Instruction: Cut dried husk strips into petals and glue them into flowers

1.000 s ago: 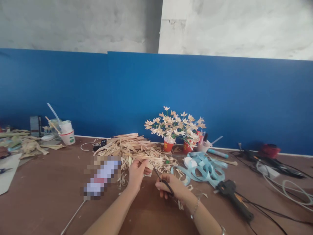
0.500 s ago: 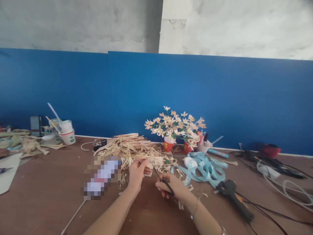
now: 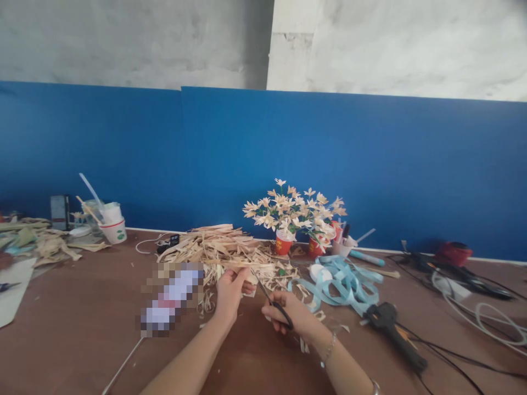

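Left hand (image 3: 229, 291) pinches a small pale straw strip (image 3: 249, 289), flat, cream-tan, short, its end poking out past the fingertips toward the scissors (image 3: 269, 300). Right hand (image 3: 293, 317) is closed through the black scissor handles, blades pointing up-left at the strip; blade gap too small to tell. Strip sits just in front of the straw pile (image 3: 224, 251), above the brown table (image 3: 74, 329). Straw flowers in red cups (image 3: 297, 215) stand right of the pile, against the blue wall panel. Light blue ribbon (image 3: 343, 281) lies right of the pile, black glue gun (image 3: 393, 328) beyond it. White cup with sticks (image 3: 112, 224) far left of the pile.
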{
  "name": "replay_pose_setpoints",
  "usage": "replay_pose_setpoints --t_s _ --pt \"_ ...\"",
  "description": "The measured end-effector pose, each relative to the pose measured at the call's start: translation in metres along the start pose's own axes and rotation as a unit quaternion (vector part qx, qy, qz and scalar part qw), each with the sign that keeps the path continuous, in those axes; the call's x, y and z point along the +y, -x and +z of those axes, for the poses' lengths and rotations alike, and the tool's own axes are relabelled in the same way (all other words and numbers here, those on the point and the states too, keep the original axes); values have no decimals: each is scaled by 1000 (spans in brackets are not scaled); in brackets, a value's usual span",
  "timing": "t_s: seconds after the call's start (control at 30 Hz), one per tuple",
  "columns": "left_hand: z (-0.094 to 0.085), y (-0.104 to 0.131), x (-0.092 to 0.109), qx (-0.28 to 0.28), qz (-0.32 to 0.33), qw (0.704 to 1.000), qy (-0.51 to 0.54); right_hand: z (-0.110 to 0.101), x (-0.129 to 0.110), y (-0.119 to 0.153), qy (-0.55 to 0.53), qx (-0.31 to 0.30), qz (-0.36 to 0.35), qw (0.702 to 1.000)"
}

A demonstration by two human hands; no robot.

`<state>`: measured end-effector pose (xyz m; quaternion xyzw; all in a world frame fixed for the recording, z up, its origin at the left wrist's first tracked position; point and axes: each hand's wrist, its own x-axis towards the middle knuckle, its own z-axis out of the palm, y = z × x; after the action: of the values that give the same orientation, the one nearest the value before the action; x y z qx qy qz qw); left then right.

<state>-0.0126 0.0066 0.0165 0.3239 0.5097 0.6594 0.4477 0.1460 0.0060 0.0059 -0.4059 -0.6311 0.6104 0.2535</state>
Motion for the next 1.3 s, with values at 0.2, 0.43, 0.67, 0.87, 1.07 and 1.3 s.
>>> replay_pose_setpoints --t_s 0.2,0.43,0.67,0.87,1.07,1.3 --pt "-2 -2 -2 -6 -4 1000 -1 1 -5 2 4 7 -2 1000" --pt "-4 -5 2 -22 -22 1000 6 0 -8 4 18 -4 -3 1000" --pt "-4 -3 7 -33 -31 999 -3 -4 -11 7 55 -12 5 998" --pt "-7 -4 10 -55 -52 997 -7 -6 -8 7 68 -19 11 997" --pt "-13 -8 13 -113 -62 992 -17 -10 -8 9 74 -40 12 996" --pt "-20 -13 13 -161 -72 982 -61 -15 -12 12 118 -58 21 991"
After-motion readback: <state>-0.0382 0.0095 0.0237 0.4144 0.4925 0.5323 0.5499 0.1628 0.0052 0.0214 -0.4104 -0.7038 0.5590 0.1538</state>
